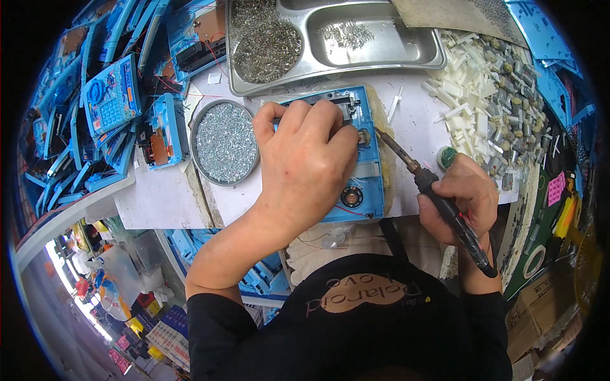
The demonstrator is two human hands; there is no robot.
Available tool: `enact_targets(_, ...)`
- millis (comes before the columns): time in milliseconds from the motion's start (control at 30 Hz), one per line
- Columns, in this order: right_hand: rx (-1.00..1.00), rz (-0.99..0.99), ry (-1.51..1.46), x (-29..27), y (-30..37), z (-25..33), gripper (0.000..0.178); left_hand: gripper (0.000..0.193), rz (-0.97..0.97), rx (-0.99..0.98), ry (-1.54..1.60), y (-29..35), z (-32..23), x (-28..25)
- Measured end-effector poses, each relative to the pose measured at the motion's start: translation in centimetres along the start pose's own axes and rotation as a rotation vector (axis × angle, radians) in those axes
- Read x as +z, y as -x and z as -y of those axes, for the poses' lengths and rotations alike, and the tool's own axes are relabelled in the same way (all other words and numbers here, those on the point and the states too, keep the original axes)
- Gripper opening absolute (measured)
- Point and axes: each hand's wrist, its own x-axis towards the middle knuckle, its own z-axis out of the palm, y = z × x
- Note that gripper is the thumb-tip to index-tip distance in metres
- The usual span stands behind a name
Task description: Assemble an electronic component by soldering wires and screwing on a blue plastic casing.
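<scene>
A blue plastic housing (373,184) lies open on the table in front of me, with small metal and plastic parts inside and a round black speaker (351,197) at its near end. My left hand (305,168) rests over its left side, fingers bent down and closed; the fingertips and anything between them are hidden. In my right hand (473,190) is a soldering iron (427,180), its handle wrapped by the fingers. The iron's tip points up and left, by the housing's right edge. Beside that hand's fingertips sits a small round green-and-white object (447,156).
Left of the housing stands a round dish (194,149) of small screws. Behind is a metal tray (381,65) with small metal parts. White and grey plastic pieces (489,95) heap at the right. Blue housings (114,108) pile up at the left.
</scene>
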Motion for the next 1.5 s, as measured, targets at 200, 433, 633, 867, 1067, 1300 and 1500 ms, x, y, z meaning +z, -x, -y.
enact_targets(200, 0.0, -0.014, 0.01, -0.1, -0.2, 0.1, 0.032, 0.028, 0.042, -0.004, 0.029, 0.1, 0.0, -0.9)
enact_targets(433, 0.016, -0.109, 0.0, -0.7, 1.2, -0.9, 0.032, 0.06, -0.267, -0.336, 0.403, 6.0, 4.9, -4.5)
enact_targets(633, 0.164, -0.128, -0.004, 0.7, 0.3, 0.6, 0.032, 0.034, -0.137, -0.415, 0.429, 7.2, 3.2, -2.6)
enact_targets(867, 0.231, -0.147, 0.018, 0.7, 0.7, 1.7, 0.035, 0.025, -0.271, 0.019, 0.365, 5.3, 3.4, 0.2)
enact_targets(1067, 0.187, -0.144, 0.059, 0.5, 1.1, 1.5, 0.035, 0.032, -0.202, 0.125, 0.348, 3.7, 3.4, 0.3)
enact_targets(1300, 0.16, -0.117, 0.04, 1.1, 0.2, 1.3, 0.033, 0.031, -0.162, 0.024, 0.423, 2.7, 2.7, 0.6)
enact_targets(1500, 0.151, -0.109, 0.012, 1.3, -0.2, 1.0, 0.033, 0.026, -0.183, 0.072, 0.411, 2.6, 3.1, 1.4)
